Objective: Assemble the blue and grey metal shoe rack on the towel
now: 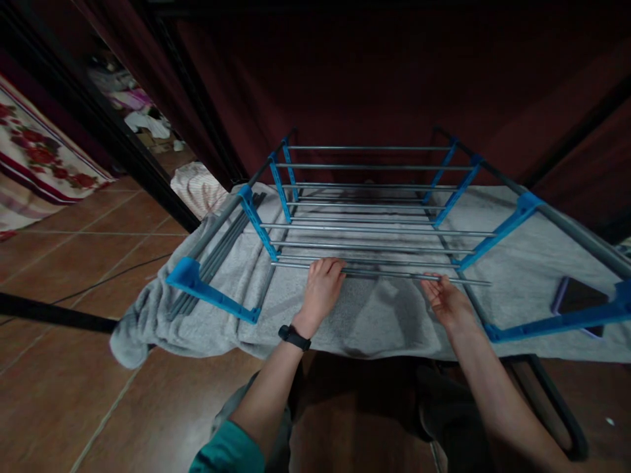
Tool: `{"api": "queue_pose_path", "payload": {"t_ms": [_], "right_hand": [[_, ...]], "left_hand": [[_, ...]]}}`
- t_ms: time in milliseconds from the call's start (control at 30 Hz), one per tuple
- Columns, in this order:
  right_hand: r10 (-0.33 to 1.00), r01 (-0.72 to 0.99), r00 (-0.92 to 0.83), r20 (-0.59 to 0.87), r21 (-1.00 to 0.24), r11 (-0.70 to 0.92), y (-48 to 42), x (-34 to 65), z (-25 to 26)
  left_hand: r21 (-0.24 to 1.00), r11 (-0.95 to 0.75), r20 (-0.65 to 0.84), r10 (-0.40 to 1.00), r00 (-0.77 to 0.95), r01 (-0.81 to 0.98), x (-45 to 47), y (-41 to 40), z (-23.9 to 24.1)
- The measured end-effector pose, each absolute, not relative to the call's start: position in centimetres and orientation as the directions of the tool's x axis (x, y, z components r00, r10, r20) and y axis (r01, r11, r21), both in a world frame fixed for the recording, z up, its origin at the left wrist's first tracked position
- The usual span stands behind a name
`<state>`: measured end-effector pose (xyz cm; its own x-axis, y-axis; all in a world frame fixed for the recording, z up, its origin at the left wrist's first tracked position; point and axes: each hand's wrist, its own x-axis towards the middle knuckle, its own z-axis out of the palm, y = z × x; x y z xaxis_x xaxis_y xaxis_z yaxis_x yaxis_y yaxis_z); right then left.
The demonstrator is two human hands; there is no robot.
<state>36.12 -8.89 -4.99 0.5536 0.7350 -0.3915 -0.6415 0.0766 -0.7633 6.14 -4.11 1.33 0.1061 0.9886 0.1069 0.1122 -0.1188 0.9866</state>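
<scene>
In the head view, the left hand, palm down, had its fingers curled closed over a thin metal rod, and the right hand, turned palm up and half-closed, had its fingertips and thumb around the same rod nearer its right end. The rod lay crosswise at the near side of a rack with blue brackets, low over a grey cloth. Its right end stuck out past the rack's lower right rail, so pushing with 1 hand alone could have skewed it or missed a socket; whether its left end was seated, I could not tell. The soft, rumpled cloth might have let the frame shift under force, pulling other rods loose. A bundle of spare rods at the left could have rolled if bumped, and a phone, partly behind the right bracket, risked a knock.
</scene>
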Motion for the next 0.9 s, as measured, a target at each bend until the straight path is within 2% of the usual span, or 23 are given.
{"api": "queue_pose_path", "payload": {"t_ms": [100,267,433,533,667,733,767,833,900], "right_hand": [[0.734,-0.637,0.552,-0.395,-0.768,0.066,-9.0,36.2,-4.8],[0.72,-0.653,0.538,-0.438,-0.757,0.028,-8.9,36.5,-4.6],[0.71,-0.649,0.543,-0.448,-0.761,0.016,-8.9,36.8,-4.7],[0.726,-0.64,0.537,-0.429,-0.768,0.019,-9.0,37.0,-4.9],[0.741,-0.632,0.537,-0.404,-0.775,0.036,-9.2,37.2,-5.2],[0.74,-0.631,0.54,-0.4,-0.775,0.041,-9.2,37.2,-5.3],[0.736,-0.631,0.543,-0.404,-0.774,0.041,-9.2,37.3,-5.2],[0.727,-0.636,0.546,-0.415,-0.771,0.037,-9.2,37.3,-5.1],[0.718,-0.638,0.551,-0.425,-0.769,0.035,-9.2,37.2,-4.9]], "left_hand": [[0.969,-0.163,0.124,0.971,0.204,0.187,6.1,-4.2,0.9],[0.901,-0.32,0.234,0.927,0.293,0.293,5.6,-3.9,-0.5],[0.875,-0.388,0.302,0.905,0.3,0.288,5.4,-3.8,-0.8],[0.932,-0.303,0.247,0.933,0.262,0.201,5.5,-3.9,-0.6],[0.999,-0.043,0.037,0.979,0.201,0.022,5.6,-4.1,-0.5],[0.997,-0.044,0.031,0.978,0.205,0.062,5.6,-4.1,-0.6],[0.985,-0.098,0.064,0.972,0.228,0.145,5.6,-4.0,-0.6],[0.867,-0.297,0.161,0.928,0.337,0.401,5.6,-4.0,-0.7],[0.566,-0.529,0.221,0.836,0.501,0.633,5.5,-3.9,-0.8]]}}
